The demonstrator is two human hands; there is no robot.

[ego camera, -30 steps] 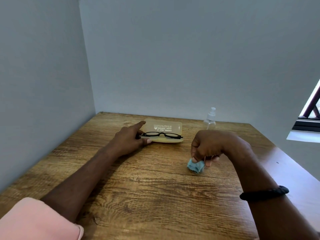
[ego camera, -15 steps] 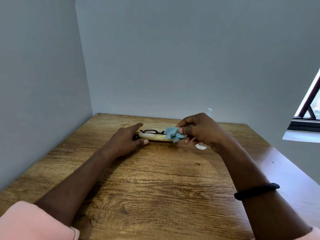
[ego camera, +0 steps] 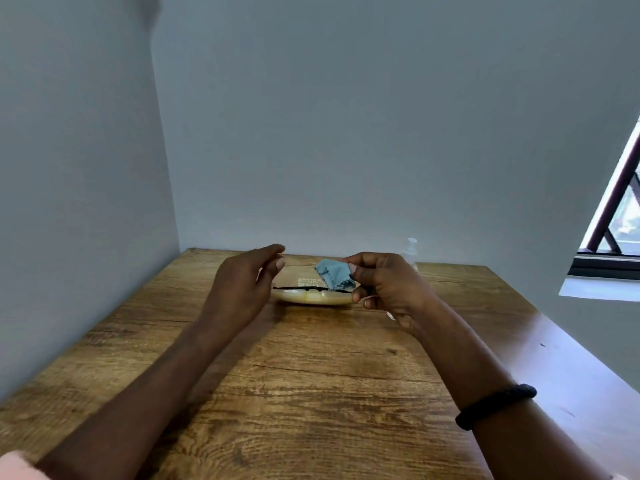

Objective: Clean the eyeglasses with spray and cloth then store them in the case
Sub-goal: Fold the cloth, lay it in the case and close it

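1. Blue cloth point(ego camera: 335, 274) is pinched between the thumb and fingers of the right hand point(ego camera: 384, 289), held just above the right end of the case point(ego camera: 311, 296).
2. Black eyeglasses point(ego camera: 300, 289) lie folded in the open cream case at the far middle of the wooden table point(ego camera: 311, 393); storing looks done.
3. The left hand point(ego camera: 242, 289) hovers at the case's left end, fingers loosely curled and apart, gripping nothing.
4. The spray bottle point(ego camera: 411, 249) stands behind the right hand, set aside.
5. Left, by the look of it: tuck the cloth in, or put it down, and shut the lid.
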